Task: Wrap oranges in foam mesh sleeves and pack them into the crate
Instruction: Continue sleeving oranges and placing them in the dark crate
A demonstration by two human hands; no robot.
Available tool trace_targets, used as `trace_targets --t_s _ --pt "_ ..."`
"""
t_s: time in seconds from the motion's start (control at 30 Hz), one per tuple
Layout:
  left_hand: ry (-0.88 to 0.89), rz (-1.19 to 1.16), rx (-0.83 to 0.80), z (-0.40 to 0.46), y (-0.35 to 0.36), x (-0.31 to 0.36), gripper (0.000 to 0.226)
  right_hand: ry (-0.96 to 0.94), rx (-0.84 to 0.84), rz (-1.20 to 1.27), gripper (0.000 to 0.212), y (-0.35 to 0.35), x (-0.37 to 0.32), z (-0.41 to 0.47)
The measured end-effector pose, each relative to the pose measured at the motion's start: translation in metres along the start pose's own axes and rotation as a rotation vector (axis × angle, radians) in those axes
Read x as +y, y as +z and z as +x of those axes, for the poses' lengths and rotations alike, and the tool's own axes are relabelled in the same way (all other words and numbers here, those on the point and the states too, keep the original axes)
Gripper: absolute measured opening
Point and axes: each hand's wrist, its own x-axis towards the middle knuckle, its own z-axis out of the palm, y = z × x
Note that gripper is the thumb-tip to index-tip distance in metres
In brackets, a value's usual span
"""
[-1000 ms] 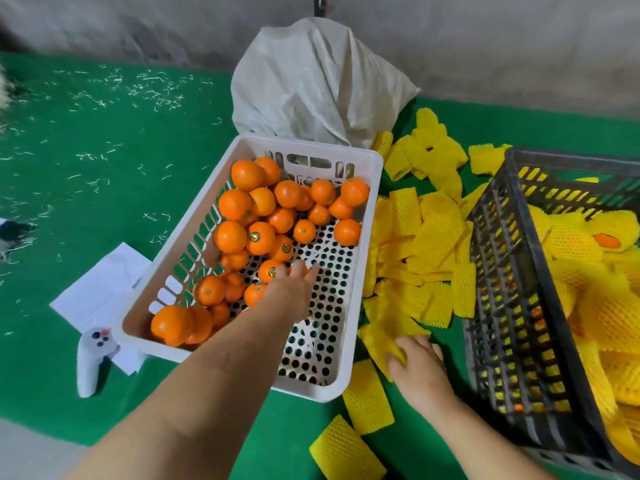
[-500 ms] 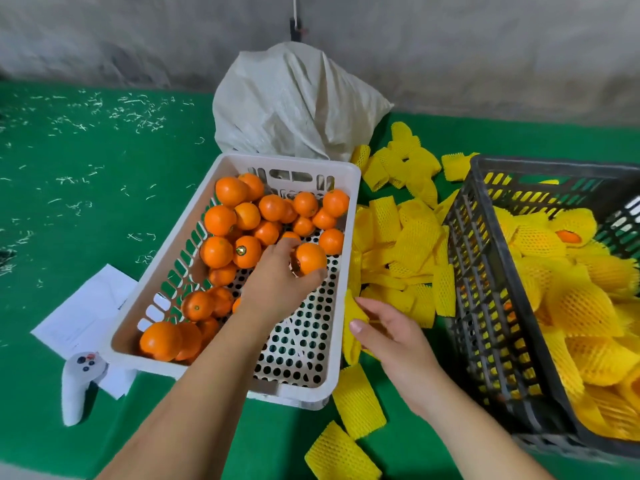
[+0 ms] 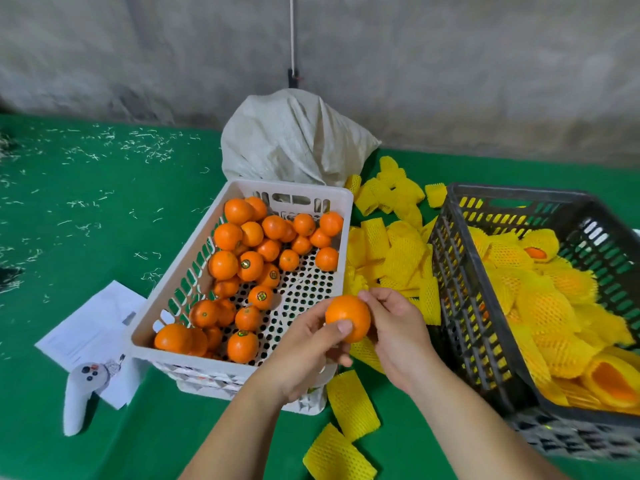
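A: Status of hands?

B: Left hand (image 3: 304, 348) grips a bare orange (image 3: 348, 317), thumb curled across its front. Right hand (image 3: 394, 332) pinches the same orange from the other side, fingers curled. The orange is held above the near right corner of the white basket (image 3: 162, 308).

A: Materials?

B: Loose foam sleeves (image 3: 391, 251) lie on the green table (image 3: 86, 237) between the basket and the dark crate (image 3: 460, 292). The crate holds wrapped oranges (image 3: 543, 303). A white sack (image 3: 294, 140) stands behind the basket.
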Motion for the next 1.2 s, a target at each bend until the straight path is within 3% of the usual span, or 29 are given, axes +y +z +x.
trace_targets --t_s 0.13,0.53,0.67,0.93,1.2 --pt "-0.051 -0.046 -0.083 0.0 -0.003 0.003 0.062 -0.023 -0.044 0.01 0.018 -0.009 -0.009 -0.001" --pt "0.026 0.101 -0.067 0.001 0.004 -0.007 0.067 -0.057 0.112 -0.251 0.012 -0.015 -0.006 -0.003" --pt "0.065 0.142 -0.128 0.0 0.002 -0.008 0.063 -0.107 0.075 -0.258 0.018 -0.015 -0.006 -0.006" --pt "0.093 0.071 -0.036 0.001 0.005 -0.01 0.065 -0.074 0.118 -0.052 0.01 -0.023 -0.003 -0.004" --pt "0.06 0.04 -0.048 0.001 0.005 -0.009 0.078 -0.413 0.139 -0.434 0.008 -0.018 -0.005 -0.013"
